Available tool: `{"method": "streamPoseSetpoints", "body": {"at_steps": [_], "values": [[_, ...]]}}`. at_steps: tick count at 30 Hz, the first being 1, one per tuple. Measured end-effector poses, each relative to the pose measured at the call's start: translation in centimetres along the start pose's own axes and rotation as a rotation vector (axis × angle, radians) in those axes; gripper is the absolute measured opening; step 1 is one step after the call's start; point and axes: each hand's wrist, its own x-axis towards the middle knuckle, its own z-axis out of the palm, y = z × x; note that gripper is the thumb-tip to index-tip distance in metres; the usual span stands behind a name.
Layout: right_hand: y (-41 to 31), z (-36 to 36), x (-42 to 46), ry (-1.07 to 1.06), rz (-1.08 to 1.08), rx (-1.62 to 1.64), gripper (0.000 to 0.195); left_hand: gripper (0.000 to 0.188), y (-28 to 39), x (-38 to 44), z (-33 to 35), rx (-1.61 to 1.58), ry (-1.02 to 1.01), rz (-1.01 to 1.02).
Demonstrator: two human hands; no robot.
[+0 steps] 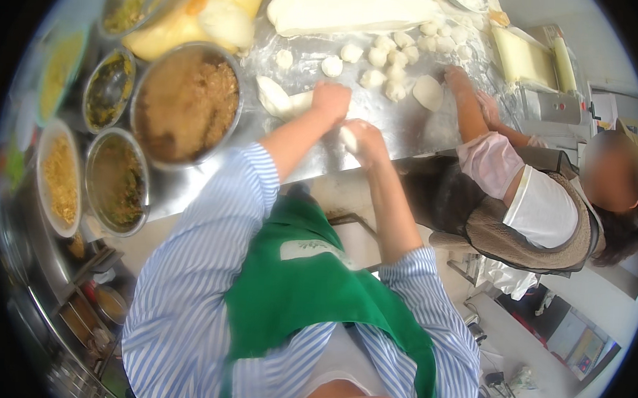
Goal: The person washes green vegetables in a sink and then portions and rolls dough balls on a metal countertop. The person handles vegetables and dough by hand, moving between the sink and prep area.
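My left hand (332, 100) is closed around the right end of a thick rope of white dough (276, 100), which lies on the floured metal tabletop (295, 139). Just below and to the right, my right hand (367, 139) grips a small dough piece (348, 140) that shows at its thumb side. The two hands almost touch. Beyond them sit several round dough balls, one (332, 66) just above my left hand and others clustered to the right. A flattened dough disc (428, 93) lies near the co-worker's hands.
A big metal bowl of brown filling (187, 105) stands left of the dough rope. Smaller bowls, one with greenish filling (118, 182), crowd the left side. A large dough slab (354, 11) lies at the back. At right, a co-worker's hand (457, 79) rests by a dough-sheeting machine (555, 105).
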Motion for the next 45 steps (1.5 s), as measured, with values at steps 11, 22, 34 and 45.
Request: {"method": "streamPoseSetpoints", "body": {"at_steps": [11, 22, 34, 45], "values": [[0.6, 0.9, 2.0, 0.008, 0.110, 0.025, 0.045, 0.050, -1.4, -4.2, 1.2, -0.321, 0.257, 0.118], [-2.2, 0.4, -1.2, -0.182, 0.004, 0.081, 0.034, 0.044, -0.9, -0.5, 0.3, -0.020, -0.008, -0.021], [0.8, 2.2, 3.5, -0.425, -0.889, -1.513, 0.068, 0.058, -6.3, -13.9, 3.1, 0.076, 0.508, -0.239], [1.7, 0.5, 5.3, -0.401, -0.533, -1.363, 0.069, 0.055, -7.8, -8.1, 0.6, -0.098, 0.102, -0.149]]}}
